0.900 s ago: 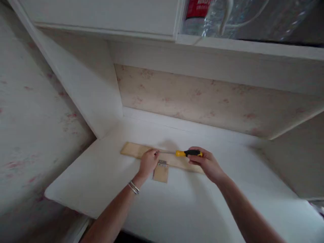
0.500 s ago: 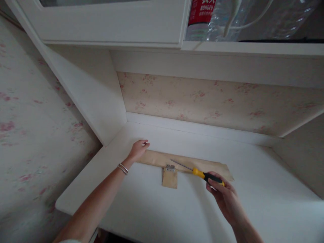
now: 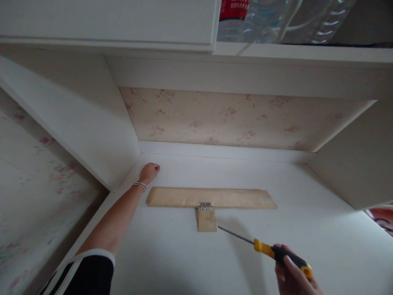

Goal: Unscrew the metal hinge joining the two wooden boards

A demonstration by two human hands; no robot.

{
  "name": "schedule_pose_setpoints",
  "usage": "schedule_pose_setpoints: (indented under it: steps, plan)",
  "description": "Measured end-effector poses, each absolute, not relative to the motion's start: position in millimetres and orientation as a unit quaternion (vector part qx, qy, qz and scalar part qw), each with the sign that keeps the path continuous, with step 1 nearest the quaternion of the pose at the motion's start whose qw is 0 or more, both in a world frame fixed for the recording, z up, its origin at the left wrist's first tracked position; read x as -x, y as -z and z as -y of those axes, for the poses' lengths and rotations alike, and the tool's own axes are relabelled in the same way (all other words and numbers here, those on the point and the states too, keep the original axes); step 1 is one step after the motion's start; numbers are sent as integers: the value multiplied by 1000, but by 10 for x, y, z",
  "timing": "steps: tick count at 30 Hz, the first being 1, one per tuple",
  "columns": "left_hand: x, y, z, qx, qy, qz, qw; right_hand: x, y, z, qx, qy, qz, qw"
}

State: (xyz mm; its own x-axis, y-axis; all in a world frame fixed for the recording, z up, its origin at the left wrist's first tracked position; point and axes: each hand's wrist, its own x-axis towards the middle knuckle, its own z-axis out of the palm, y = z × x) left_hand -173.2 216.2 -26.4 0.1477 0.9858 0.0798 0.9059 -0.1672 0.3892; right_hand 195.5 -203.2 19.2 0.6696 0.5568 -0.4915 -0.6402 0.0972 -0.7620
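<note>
A long pale wooden strip [image 3: 233, 198] lies across the white desk top [image 3: 184, 254], joined by a small metal hinge [image 3: 205, 206] to a short wooden piece [image 3: 206, 220] in front of it. My right hand [image 3: 294, 276] at the bottom right grips a screwdriver [image 3: 270, 250] with a yellow and black handle, its shaft pointing left toward the short piece without touching it. My left hand [image 3: 149, 171] is stretched out to the far left corner of the desk, fingers curled, beyond the strip's left end; what it holds, if anything, is hidden.
A white side panel [image 3: 76, 123] walls the desk's left side and floral wallpaper [image 3: 233, 119] backs it. An upper shelf [image 3: 301, 51] carries clear plastic bottles [image 3: 267, 20]. Another white panel [image 3: 359, 164] closes the right side.
My right hand drew the screwdriver back from over the wooden strip toward me and to the right. My left hand left the hinge area and reached to the far left corner.
</note>
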Motion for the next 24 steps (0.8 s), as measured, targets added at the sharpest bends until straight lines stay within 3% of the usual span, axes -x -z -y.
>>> schedule_pose_setpoints:
  steps: [9,14,18,22,24]
  plan:
    - [1773,229,-2154,-738,-227,-624,123,-1845,-377,1667,525,-381,19,761]
    - [1619,-61,-1624,-718,-295,-619,117,-1797,-532,1415,494,-318,81,805]
    - [1245,-238,-663,-676,-367,-575,281,-1772,-733,1177,480,-246,178,823]
    - [772,-135,203,-596,-238,-540,544,-1682,-849,944,503,-213,259,796]
    - [578,-16,412,-539,-206,-546,607,-1616,-870,860,526,-200,296,772]
